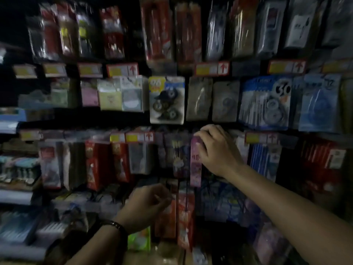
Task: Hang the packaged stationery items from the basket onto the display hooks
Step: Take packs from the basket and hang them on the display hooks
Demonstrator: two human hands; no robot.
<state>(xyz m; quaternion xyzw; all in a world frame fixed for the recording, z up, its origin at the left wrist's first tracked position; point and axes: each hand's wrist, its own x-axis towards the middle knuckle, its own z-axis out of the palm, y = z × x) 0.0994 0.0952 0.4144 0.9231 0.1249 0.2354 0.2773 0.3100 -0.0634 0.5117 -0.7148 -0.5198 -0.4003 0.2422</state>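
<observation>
So the whole display wall is packed row on row with hanging blister packs, and it's dim and smeary, so most labels are unreadable. Straight above the grip hangs a correction tape pack with three dark rollers. A strip of yellow price tags runs off to the left of the grip at about knuckle height.

The thing being handled is a narrow pink pack. Its long axis is vertical, top end up at the tag row and bottom end hanging straight down below the grip.

The right hand has its fingers curled over the pack's top part, clamped on it from the right side, thumb hidden.

Down and left of that grip, the left hand sits in front of some red packs with fingers curled in. It's too blurry to say if it's pinching anything. It has a dark wristband on.
</observation>
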